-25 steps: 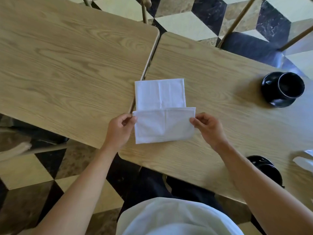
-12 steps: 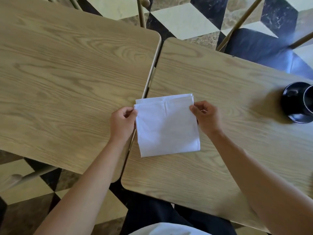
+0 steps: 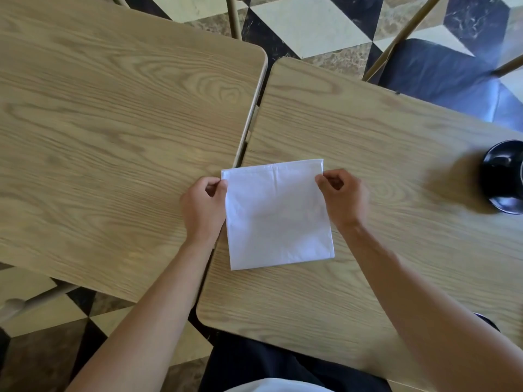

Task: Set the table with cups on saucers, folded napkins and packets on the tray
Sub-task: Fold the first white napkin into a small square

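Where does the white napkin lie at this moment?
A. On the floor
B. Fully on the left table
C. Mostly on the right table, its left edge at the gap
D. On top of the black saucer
C: the napkin lies flat on the right table, its far left corner reaching over the gap toward the left table.

2 bare forearms, no sleeves in view, end in the left hand (image 3: 202, 209) and right hand (image 3: 343, 199). No rings, watch or bands show. Dark trousers (image 3: 254, 360) cover the lap; a white garment (image 3: 271, 387) edges the bottom.
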